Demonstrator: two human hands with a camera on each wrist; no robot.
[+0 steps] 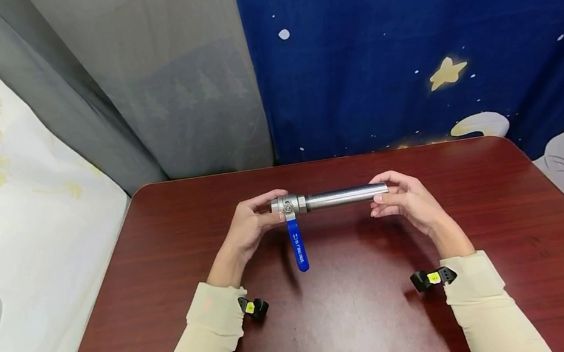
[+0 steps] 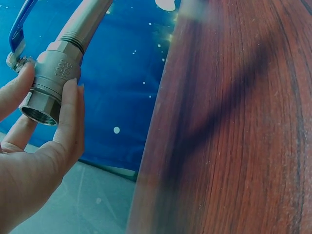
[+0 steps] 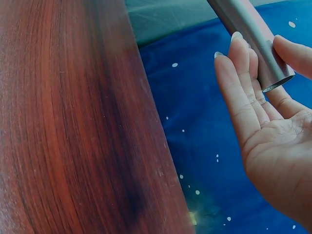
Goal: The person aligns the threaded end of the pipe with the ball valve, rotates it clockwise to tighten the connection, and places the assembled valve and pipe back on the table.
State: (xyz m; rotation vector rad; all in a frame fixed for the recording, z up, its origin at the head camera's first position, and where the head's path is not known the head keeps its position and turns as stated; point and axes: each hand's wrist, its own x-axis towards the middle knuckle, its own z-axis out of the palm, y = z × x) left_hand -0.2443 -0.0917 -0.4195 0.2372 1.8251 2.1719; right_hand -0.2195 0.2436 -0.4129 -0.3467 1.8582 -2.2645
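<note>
Above a red-brown table point(image 1: 340, 333), two hands hold a steel pipe point(image 1: 346, 196) with a ball valve point(image 1: 295, 203) on its end.
The pipe lies sideways in the air, apart from the tabletop; the right hand point(image 1: 412, 203) grasps its free end with thumb and fingers. The left hand point(image 1: 247, 229) grips the valve between thumb and fingers, and the valve's blue lever point(image 1: 298, 244) points toward the person.

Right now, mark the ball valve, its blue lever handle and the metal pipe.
Ball valve point(image 2: 53, 73): left wrist view, on the valve body.
Blue lever handle point(image 1: 298, 246): head view, middle of the lever.
Metal pipe point(image 1: 343, 196): head view, middle of the tube.
</note>
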